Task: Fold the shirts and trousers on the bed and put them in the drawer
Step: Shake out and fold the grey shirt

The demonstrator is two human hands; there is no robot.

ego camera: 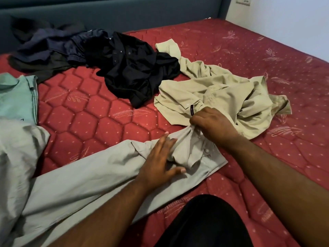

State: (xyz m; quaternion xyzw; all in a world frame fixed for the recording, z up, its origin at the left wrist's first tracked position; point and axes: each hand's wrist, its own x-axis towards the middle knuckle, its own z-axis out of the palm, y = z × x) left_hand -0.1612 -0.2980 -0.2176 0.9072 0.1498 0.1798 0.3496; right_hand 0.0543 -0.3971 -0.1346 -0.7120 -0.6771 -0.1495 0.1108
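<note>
A pale grey-green shirt [85,175] lies stretched across the red mattress [92,118], its sleeve running toward the middle. My left hand [158,163] presses flat on the sleeve near the cuff, fingers spread. My right hand [211,123] pinches the bunched cuff end and lifts it a little. A crumpled beige shirt [219,97] lies just behind my right hand. A black shirt [135,70] is heaped beyond it, and dark navy clothes [53,45] lie at the back left. The drawer is out of view.
A folded teal shirt [16,98] sits at the left edge. A dark padded headboard [124,13] runs along the back, with a white wall [284,18] at the right. My dark-clad knee [208,223] is at the bottom.
</note>
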